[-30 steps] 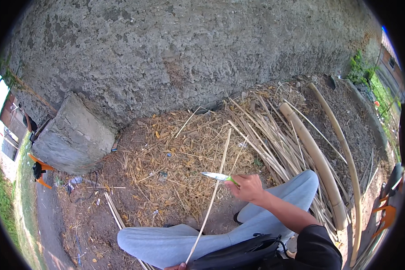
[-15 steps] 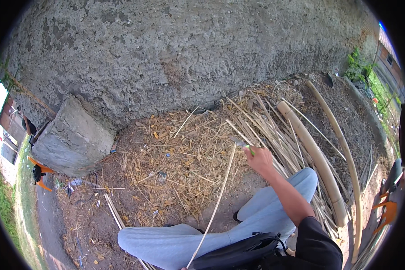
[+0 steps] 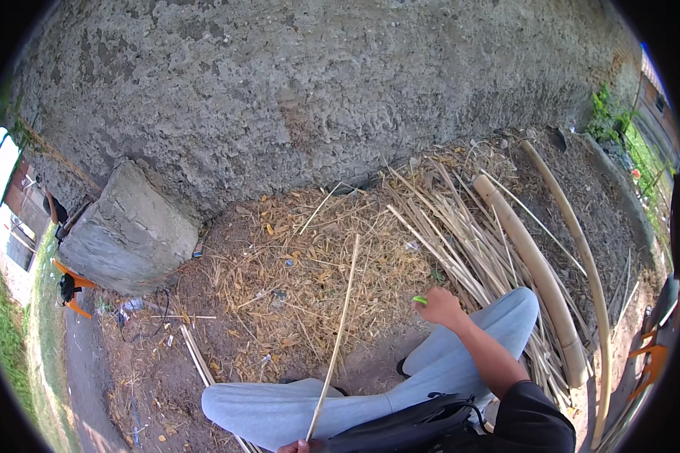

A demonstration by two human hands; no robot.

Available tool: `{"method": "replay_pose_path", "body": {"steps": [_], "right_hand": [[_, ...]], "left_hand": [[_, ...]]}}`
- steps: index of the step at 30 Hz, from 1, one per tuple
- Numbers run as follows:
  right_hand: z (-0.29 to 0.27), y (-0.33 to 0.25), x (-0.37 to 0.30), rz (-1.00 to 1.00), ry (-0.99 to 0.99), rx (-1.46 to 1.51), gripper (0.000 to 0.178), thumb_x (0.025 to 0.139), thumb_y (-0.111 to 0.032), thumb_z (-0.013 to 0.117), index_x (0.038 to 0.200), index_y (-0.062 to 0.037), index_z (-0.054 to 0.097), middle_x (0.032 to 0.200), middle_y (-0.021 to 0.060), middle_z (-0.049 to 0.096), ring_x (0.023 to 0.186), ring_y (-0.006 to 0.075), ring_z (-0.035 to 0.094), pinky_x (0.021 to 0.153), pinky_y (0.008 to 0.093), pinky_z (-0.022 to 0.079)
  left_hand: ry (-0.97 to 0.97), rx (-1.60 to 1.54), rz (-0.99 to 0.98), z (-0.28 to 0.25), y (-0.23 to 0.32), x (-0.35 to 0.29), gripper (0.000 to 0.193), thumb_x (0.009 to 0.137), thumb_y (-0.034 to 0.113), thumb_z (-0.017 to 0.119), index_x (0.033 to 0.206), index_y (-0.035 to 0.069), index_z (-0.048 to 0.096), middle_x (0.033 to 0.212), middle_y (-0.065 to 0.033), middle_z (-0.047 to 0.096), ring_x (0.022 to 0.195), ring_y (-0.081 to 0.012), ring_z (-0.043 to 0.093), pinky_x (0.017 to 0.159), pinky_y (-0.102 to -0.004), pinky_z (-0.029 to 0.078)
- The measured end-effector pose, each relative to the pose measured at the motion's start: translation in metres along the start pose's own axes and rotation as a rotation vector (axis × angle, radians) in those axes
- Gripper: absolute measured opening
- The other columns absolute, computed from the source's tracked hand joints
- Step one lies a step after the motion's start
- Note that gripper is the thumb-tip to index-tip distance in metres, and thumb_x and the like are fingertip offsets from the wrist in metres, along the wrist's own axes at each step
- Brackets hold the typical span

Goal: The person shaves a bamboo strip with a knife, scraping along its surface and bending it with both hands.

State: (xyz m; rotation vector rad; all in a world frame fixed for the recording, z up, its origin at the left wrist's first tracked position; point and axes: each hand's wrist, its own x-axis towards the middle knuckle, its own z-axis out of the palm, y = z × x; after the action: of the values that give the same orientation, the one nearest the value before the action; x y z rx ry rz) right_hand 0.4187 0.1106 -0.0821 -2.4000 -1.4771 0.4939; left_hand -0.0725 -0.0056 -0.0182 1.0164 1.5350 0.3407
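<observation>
My left hand is closed around the lower end of a long, thin bamboo strip at the bottom edge; only some fingers show. The strip rises over my lap, tilted slightly right, its upper end above the littered ground. My right hand is closed on a knife whose green handle pokes out on the thumb side. Its blade is hard to make out now. That hand hovers just past my right knee, apart from the strip. A black bag lies across my lap.
Several split bamboo strips lie piled at right, beside a thick bamboo pole and a curved one. Ahead stands a rough wall; at left, a concrete block. Shavings cover the ground. More strips lie by my left knee.
My right hand with the knife has come nearer to me, away from the strip's upper end. The strip has been drawn back and leftward, and more of my left hand shows.
</observation>
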Motion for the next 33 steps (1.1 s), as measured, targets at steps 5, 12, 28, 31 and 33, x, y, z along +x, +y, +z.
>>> {"method": "replay_pose_path", "body": {"steps": [5,12,28,31,33], "right_hand": [[-0.034,-0.036,-0.017,0.001,0.089,0.302,0.036,0.094,-0.038,0.06,0.085,-0.0033,0.069,0.065,0.0211,0.063,0.064,0.0421,0.063,0.062,0.0515,0.05],[-0.029,-0.107,-0.077,-0.448,-0.063,0.404,0.031,0.097,-0.036,0.057,0.093,-0.0066,0.068,0.07,0.0168,0.066,0.059,0.0388,0.063,0.053,0.048,0.05],[0.017,-0.132,-0.123,-0.822,-0.057,0.43,0.03,0.093,-0.038,0.063,0.094,-0.009,0.071,0.073,0.0084,0.069,0.053,0.0296,0.064,0.043,0.0409,0.05],[0.019,-0.129,-0.121,-0.83,0.029,0.415,0.028,0.091,-0.038,0.066,0.091,-0.0098,0.071,0.069,0.0059,0.067,0.048,0.0263,0.062,0.039,0.0394,0.046],[0.019,-0.127,-0.115,-0.862,0.17,0.366,0.022,0.086,-0.032,0.073,0.087,-0.0103,0.072,0.061,0.002,0.06,0.044,0.0201,0.058,0.037,0.0354,0.042]], "left_hand": [[0.017,0.458,0.231,0.002,-0.003,0.011,0.044,0.104,0.038,0.047,0.109,0.001,0.069,0.074,-0.002,0.063,0.068,-0.0121,0.054,0.063,-0.0305,0.046],[0.077,0.459,0.445,0.029,0.049,0.015,0.037,0.104,0.03,0.046,0.098,0.0,0.066,0.072,-0.0027,0.061,0.064,-0.016,0.053,0.06,-0.0344,0.045],[-0.147,-0.284,-0.004,0.051,0.087,0.025,0.031,0.101,0.032,0.053,0.079,0.012,0.06,0.058,0.0052,0.047,0.049,-0.0059,0.039,0.046,-0.0221,0.029],[-0.105,-0.32,-0.09,0.06,0.106,0.021,0.03,0.101,0.033,0.054,0.079,0.013,0.06,0.058,0.0054,0.046,0.048,-0.006,0.038,0.045,-0.0221,0.028],[-0.077,-0.289,-0.11,0.061,0.111,0.02,0.03,0.101,0.033,0.054,0.079,0.013,0.06,0.058,0.0054,0.046,0.048,-0.0061,0.038,0.045,-0.0222,0.028]]}}
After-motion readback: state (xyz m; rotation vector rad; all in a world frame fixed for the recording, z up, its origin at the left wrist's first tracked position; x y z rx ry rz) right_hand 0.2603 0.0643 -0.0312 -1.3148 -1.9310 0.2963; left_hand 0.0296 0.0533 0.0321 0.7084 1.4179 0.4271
